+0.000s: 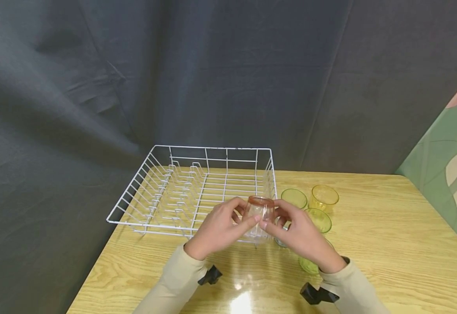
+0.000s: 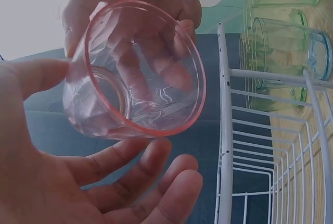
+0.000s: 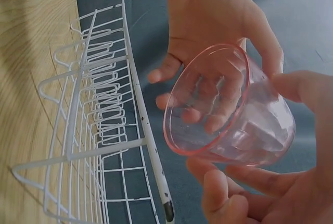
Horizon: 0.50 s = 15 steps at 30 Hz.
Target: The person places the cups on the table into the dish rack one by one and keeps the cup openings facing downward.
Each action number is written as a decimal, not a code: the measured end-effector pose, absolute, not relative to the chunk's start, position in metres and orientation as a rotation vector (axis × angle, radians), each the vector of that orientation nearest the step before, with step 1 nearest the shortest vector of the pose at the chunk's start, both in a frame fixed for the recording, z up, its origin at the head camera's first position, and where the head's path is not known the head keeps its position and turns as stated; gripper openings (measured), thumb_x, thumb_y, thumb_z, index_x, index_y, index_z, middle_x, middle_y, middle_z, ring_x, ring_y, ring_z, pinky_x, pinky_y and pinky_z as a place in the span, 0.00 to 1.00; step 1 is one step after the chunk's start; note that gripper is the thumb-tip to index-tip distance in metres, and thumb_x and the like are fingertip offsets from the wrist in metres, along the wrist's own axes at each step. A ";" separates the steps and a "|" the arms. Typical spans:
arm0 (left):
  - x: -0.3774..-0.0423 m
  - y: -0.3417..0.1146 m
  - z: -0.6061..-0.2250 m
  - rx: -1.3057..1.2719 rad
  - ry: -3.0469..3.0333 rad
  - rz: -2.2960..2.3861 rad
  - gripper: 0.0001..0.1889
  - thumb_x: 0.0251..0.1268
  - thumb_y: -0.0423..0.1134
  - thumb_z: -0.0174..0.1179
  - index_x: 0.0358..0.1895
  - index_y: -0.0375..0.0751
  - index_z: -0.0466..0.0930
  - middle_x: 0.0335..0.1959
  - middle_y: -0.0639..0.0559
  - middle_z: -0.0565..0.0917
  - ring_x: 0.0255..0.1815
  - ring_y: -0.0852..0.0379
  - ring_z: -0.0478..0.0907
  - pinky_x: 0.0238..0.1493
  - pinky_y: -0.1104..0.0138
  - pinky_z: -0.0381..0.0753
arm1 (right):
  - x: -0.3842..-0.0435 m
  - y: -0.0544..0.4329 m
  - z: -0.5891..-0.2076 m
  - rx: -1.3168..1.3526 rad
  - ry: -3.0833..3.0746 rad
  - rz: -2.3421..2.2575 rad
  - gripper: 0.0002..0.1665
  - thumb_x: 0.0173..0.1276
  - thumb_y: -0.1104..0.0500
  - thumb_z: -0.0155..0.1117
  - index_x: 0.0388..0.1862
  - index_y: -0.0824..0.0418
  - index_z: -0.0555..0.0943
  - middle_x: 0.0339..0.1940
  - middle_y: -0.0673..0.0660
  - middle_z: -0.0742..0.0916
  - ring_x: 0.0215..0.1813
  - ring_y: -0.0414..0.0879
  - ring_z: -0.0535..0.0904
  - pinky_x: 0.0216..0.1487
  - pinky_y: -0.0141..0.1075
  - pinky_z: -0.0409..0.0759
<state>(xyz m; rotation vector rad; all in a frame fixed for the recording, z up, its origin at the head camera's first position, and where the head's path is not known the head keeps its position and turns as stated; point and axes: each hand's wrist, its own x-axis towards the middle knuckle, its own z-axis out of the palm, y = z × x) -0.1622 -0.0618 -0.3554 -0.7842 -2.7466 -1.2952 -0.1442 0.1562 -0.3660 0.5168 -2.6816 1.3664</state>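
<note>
Both hands hold a clear pink-tinted tumbler point(image 1: 267, 211) over the front right corner of a white wire dish rack point(image 1: 213, 148). Its narrower end, ringed in orange-pink, is uppermost in the head view. From the left, my left hand point(image 1: 221, 223) pinches the side of the tumbler with thumb and fingers. My right hand point(image 1: 302, 230) grips the opposite side, its thumb close to the left thumb. In both wrist views the wide pink-rimmed mouth shows, and nothing is inside the tumbler.
Right of the rack stand green glasses point(image 1: 294, 198) and a yellow glass point(image 1: 325, 197). A bluish glass point(image 2: 318, 54) is mostly covered by my right hand in the head view. Plate prongs point(image 1: 181, 192) fill the rack's left part. A dark curtain point(image 1: 232, 87) hangs behind the wooden table point(image 1: 389, 226).
</note>
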 end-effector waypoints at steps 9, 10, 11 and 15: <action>-0.162 -0.062 -0.353 -0.775 -2.754 -1.258 0.21 0.69 0.63 0.56 0.51 0.52 0.77 0.46 0.60 0.80 0.43 0.59 0.78 0.40 0.65 0.77 | -0.145 0.154 -0.371 0.584 -2.642 1.356 0.27 0.61 0.47 0.75 0.57 0.51 0.80 0.38 0.48 0.86 0.31 0.41 0.77 0.26 0.32 0.76; -0.162 -0.062 -0.353 -0.775 -2.756 -1.253 0.21 0.68 0.63 0.57 0.51 0.52 0.77 0.46 0.60 0.80 0.43 0.59 0.78 0.40 0.65 0.77 | -0.144 0.154 -0.371 0.585 -2.642 1.349 0.27 0.61 0.47 0.75 0.57 0.51 0.80 0.38 0.47 0.86 0.31 0.40 0.77 0.27 0.32 0.76; -0.162 -0.062 -0.353 -0.778 -2.754 -1.249 0.21 0.68 0.63 0.57 0.51 0.53 0.77 0.46 0.60 0.80 0.43 0.59 0.77 0.40 0.65 0.77 | -0.144 0.154 -0.370 0.585 -2.642 1.344 0.28 0.60 0.47 0.76 0.58 0.50 0.79 0.38 0.47 0.86 0.31 0.40 0.77 0.26 0.32 0.76; -0.163 -0.061 -0.353 -0.796 -2.746 -1.223 0.23 0.64 0.64 0.61 0.52 0.53 0.77 0.44 0.61 0.78 0.42 0.61 0.75 0.42 0.66 0.76 | -0.143 0.153 -0.369 0.599 -2.634 1.316 0.30 0.58 0.48 0.77 0.59 0.48 0.79 0.39 0.45 0.86 0.31 0.40 0.77 0.27 0.32 0.76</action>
